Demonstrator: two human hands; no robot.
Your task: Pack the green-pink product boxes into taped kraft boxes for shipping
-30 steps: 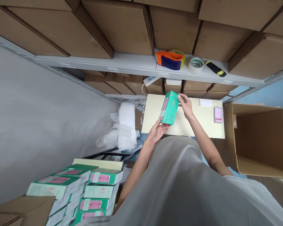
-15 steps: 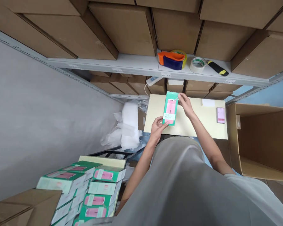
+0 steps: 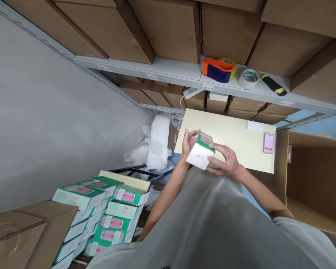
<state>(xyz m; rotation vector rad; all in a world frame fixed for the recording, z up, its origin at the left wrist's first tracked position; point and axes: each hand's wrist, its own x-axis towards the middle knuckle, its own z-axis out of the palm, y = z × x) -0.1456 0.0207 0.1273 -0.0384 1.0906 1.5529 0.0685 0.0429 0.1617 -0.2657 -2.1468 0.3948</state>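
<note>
A green and white product box [image 3: 201, 157] with a pink picture is held between my two hands above the pale yellow tabletop [image 3: 229, 127]. One white end with grey lettering faces me. My left hand [image 3: 188, 144] grips the box along its left side, fingers partly hidden behind it. On the right side and near the white end, my right hand [image 3: 225, 161] presses its fingers and thumb. Down to the left, several similar green boxes [image 3: 112, 223] are piled in stacks, some with end flaps sticking out.
Cardboard cartons [image 3: 168, 30] fill the shelf above. On its edge lie an orange and blue tape dispenser [image 3: 217, 70], a tape roll [image 3: 249, 79] and a black-yellow cutter [image 3: 273, 85]. A large open carton [image 3: 316, 179] stands right; white foam wrap [image 3: 159, 142] lies left. A phone [image 3: 268, 143] rests on the table.
The box has tipped from showing its long pictured front to showing its white end toward me. My right hand has moved from its top corner down to the near end. The view has shifted slightly.
</note>
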